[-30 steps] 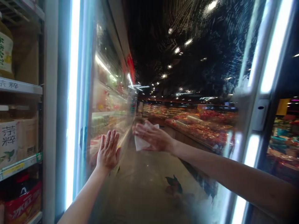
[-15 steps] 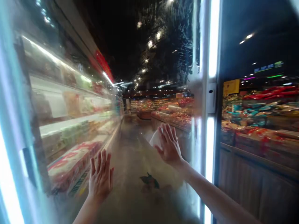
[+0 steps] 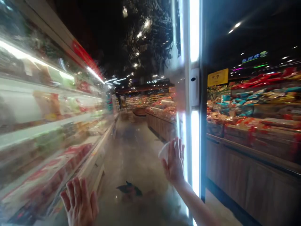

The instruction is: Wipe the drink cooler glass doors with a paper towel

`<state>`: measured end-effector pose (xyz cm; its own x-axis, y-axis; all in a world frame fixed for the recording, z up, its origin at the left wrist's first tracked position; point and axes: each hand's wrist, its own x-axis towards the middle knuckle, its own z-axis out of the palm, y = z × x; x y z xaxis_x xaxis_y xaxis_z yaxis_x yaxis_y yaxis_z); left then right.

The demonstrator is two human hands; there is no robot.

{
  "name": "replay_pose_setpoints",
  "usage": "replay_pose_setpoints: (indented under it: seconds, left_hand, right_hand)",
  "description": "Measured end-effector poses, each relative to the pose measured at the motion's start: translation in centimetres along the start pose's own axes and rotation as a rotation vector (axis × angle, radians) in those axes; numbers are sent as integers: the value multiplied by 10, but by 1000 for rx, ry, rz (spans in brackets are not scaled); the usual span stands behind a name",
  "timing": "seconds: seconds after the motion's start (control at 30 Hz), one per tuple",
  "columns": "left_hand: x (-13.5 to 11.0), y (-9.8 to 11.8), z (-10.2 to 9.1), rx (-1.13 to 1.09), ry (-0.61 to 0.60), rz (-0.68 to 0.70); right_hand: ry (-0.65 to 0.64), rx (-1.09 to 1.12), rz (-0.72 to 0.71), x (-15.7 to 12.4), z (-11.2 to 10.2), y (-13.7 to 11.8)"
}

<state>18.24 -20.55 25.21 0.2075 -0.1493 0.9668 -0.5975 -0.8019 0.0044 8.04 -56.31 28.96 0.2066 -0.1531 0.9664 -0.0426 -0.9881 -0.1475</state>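
A clear glass door (image 3: 141, 150) stands in front of me, with white streaks and smears on its upper part and haze lower down by the lit frame. My right hand (image 3: 173, 164) presses a white cloth (image 3: 163, 152) flat to the glass, close beside the frame. The cloth shows past the left side of the fingers; the rest is hidden under the palm. At the lower left, my left hand (image 3: 80, 202) lies against the glass with its fingers stretched and nothing in it.
Bright light strips (image 3: 195, 141) run down the door frame (image 3: 203, 94). Through the glass appear blurred shelves of packaged goods (image 3: 49, 106) on the left and an aisle floor (image 3: 124, 150) with a dark leaf-shaped mark. Wood-sided bins of packets (image 3: 256, 125) stand on the right, under a yellow sign (image 3: 217, 77).
The view has turned right, so the door frame now sits further left. My right hand with the cloth has moved down and nearer the frame; my left hand appears lower and further left.
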Motion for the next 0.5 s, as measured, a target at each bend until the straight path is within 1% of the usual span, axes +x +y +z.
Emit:
replay_pose_setpoints:
  seconds: [0.07,0.1,0.13,0.17,0.2,0.27,0.3,0.33,0.37,0.4,0.47,0.5]
  left_hand:
    - [0,-1,0,17,-4,4]
    - [0,-2,-1,22,-4,7]
    - [0,-2,0,24,-1,12]
    - [0,-2,0,21,4,11]
    - [-1,-2,0,12,7,6]
    - [-3,-2,0,-8,5,-7]
    - [-4,-2,0,-11,1,-11]
    - [-6,-2,0,-11,-3,-14]
    - [-8,-2,0,-7,-7,-14]
    - [-9,-2,0,3,-15,-4]
    - [-12,-1,0,21,-25,14]
    - [-13,-1,0,25,-25,22]
  right_hand:
    - [-10,-7,3,-46,5,-1]
    - [-8,-14,7,-63,7,0]
    - [5,-20,22,-73,7,3]
    - [25,-22,47,-74,7,8]
    - [47,-20,75,-67,5,14]
    - [85,-8,125,-38,0,26]
    - [94,-3,137,-26,-2,28]
    - [93,-1,143,-19,-2,28]
    - [83,-3,147,-20,-1,23]
    - [70,-6,152,-29,3,13]
    - [16,3,109,-61,12,-15]
    - [-20,17,49,-77,17,-31]
